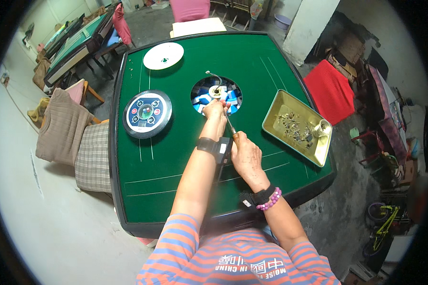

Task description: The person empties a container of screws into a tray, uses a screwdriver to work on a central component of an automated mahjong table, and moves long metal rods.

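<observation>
My right hand [247, 156] is closed around the brown handle of a screwdriver [236, 137]. Its thin metal shaft slants up and left to the round opening in the middle of a green mahjong table [176, 161]. There my left hand [214, 109] reaches in with closed fingers, close to the shaft's tip; what they pinch is hidden. Just beyond the fingertips, a pale round hub [217, 90] stands in the opening, with a cable and small connector [211, 74] rising from it. Blue and white tiles [204, 99] lie around the hub.
A round control panel [147, 114] and a white disc [163, 56] rest on the table's left side. On the right, a gold-coloured metal tray [281, 105] holds loose screws, small parts and a small cup [322, 129]. Chairs [92, 159] stand left.
</observation>
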Available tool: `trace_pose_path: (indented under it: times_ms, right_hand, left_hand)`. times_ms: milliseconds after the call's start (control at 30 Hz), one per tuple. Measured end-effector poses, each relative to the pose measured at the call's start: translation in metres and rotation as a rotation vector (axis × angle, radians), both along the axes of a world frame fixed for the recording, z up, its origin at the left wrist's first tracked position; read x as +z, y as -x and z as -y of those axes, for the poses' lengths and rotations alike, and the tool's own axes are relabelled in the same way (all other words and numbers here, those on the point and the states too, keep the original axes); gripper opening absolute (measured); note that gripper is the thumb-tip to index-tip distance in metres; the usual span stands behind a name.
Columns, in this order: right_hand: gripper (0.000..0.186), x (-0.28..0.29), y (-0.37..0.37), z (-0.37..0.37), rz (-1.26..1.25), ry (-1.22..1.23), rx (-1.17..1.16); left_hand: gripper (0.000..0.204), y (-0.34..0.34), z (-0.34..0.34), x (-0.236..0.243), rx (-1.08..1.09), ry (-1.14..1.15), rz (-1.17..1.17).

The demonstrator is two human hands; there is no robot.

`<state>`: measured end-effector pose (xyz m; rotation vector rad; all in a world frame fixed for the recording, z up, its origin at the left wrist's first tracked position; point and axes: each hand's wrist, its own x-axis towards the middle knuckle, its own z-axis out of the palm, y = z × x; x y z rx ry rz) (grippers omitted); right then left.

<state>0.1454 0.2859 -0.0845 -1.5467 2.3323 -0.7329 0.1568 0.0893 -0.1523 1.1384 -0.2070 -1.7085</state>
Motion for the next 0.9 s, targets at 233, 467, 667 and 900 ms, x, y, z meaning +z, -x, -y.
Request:
trace_pose_path:
  times_ms: [233,467,667,900]
  right_hand:
    - [0.03,-0.028,0.035,0.002,2.417,0.085,-0.11]
    - [0.031,-0.021,0.015,0.001,0.195,0.165,0.003]
    - [0.02,-0.054,0.009,0.01,0.604,0.326,-0.098]
    - [0.029,-0.041,0.007,0.007,2.15,0.188,-0.183]
  left_hand:
    - [0.026,0.006,-0.008,0.006,-0.048,0.102,-0.02]
    - [0.017,0.006,0.002,0.002,-0.011,0.023,-0.023]
    - [0.033,0.014,0.0,-0.002,-0.057,0.043,-0.061]
    - [0.029,-0.001,-0.002,-0.001,-0.168,0.079,-0.074]
